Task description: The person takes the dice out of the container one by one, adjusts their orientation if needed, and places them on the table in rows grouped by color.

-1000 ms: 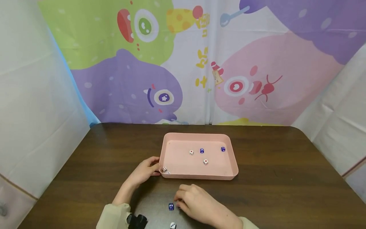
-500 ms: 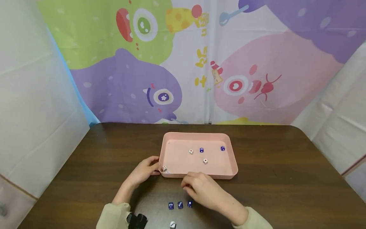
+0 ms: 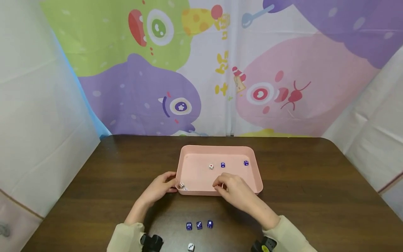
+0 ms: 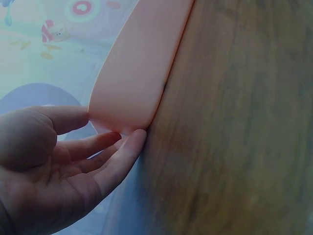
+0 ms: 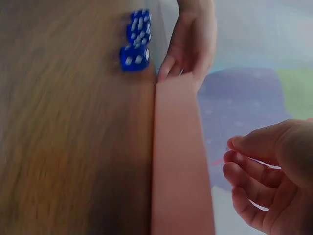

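My left hand (image 3: 158, 187) rests against the near left corner of a pink tray (image 3: 220, 149). In the left wrist view its thumb touches the rim and a fingertip (image 4: 139, 137) lies at the base. My right hand (image 3: 234, 189) reaches over the tray's front edge, fingers loosely bent, low over the tray floor. The right wrist view has nothing between thumb and fingers (image 5: 237, 171). A white die (image 3: 211, 167) and two blue dice, one near the middle (image 3: 223, 165) and one to the right (image 3: 246, 163), lie in the tray. Another white die (image 3: 181, 184) sits in its left corner.
On the brown table (image 3: 299, 182), in front of the tray, three blue dice stand in a row, with a blue die (image 3: 199, 225) in the middle. A white die (image 3: 191, 247) lies nearer me. A cartoon-printed curtain (image 3: 214, 70) hangs behind the table.
My right hand has left the third blue die in the row and moved forward and right, over the tray, covering the front white die. The left hand has stayed at the tray's corner.
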The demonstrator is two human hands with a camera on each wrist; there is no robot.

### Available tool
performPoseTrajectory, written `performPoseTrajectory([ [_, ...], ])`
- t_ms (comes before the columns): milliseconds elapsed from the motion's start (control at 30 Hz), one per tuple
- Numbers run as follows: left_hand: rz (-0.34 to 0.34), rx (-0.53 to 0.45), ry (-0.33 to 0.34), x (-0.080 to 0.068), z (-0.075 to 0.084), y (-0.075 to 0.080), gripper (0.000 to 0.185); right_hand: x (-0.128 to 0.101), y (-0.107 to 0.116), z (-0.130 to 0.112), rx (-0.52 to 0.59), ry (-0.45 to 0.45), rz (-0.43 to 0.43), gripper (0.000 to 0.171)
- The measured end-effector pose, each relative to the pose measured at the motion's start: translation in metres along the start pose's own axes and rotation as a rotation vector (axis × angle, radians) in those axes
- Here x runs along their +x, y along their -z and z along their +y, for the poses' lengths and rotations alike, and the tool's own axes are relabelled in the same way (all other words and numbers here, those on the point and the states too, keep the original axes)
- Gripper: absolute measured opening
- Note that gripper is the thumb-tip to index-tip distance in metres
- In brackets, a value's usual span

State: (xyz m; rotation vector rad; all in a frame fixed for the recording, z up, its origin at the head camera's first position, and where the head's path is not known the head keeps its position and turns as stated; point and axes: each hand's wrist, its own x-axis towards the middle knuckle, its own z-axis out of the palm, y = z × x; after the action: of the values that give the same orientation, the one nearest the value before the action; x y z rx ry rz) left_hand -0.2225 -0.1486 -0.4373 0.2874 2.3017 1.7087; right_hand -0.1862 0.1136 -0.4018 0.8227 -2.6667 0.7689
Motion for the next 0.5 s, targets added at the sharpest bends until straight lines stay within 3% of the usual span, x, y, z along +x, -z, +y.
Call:
performPoseTrajectory([
  [500, 0.007, 0.007, 0.007, 0.000, 0.000, -0.001, 0.039, 0.010, -0.012, 0.031, -0.090, -0.112, 0.065, 0.010],
])
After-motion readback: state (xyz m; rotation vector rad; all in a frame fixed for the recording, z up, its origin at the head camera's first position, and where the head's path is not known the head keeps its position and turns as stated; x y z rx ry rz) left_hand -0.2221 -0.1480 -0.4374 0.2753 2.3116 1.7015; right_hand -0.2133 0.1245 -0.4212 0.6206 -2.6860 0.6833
